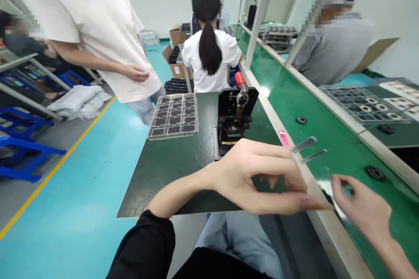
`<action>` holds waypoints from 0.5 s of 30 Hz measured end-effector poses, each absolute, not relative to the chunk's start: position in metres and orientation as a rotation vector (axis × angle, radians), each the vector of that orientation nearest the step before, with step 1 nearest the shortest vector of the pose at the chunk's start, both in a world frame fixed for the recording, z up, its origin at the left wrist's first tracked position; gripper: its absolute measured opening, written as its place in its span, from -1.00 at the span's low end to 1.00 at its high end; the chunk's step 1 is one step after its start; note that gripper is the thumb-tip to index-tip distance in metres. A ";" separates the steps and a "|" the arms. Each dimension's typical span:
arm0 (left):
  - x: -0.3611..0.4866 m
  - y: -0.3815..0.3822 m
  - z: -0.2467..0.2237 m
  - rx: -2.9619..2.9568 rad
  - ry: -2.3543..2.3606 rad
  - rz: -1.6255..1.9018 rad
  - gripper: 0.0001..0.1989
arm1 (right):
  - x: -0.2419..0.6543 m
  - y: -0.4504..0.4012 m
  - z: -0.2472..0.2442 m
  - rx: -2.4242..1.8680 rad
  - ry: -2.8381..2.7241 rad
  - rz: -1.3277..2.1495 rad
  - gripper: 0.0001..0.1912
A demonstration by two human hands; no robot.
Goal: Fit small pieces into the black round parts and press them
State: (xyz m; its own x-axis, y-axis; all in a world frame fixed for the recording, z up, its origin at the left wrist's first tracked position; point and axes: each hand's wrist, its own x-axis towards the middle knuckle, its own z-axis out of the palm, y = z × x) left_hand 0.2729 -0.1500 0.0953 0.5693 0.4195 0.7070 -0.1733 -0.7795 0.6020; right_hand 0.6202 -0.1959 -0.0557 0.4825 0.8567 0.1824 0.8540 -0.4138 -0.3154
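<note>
My left hand (258, 170) reaches across the front of the dark green work board (163, 174), its fingers curled toward the thumb. Two thin, shiny, clear-looking strips (304, 144) stick out past its knuckles; their kind cannot be told, and the part inside the hand is hidden. Over the green bench on the right, my right hand (363, 202) has thumb and forefinger pinched together. Whatever may be between those fingertips is too small to see. Behind my left hand stands a black clamp fixture (234, 113) with a red-tipped lever (240, 79), its base partly covered.
A clear compartment tray (173, 115) of dark flat parts lies at the board's far left. Black rings (375, 173) rest on the green bench (327, 139), alongside a pale rail. Another tray (363, 104) holds white rings. A person (209, 48) sits ahead; another (94, 35) stands left.
</note>
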 end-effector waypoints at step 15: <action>0.242 -0.126 -0.074 2.397 0.866 0.703 -0.63 | 0.620 0.011 -0.035 -2.253 -1.519 0.175 -0.58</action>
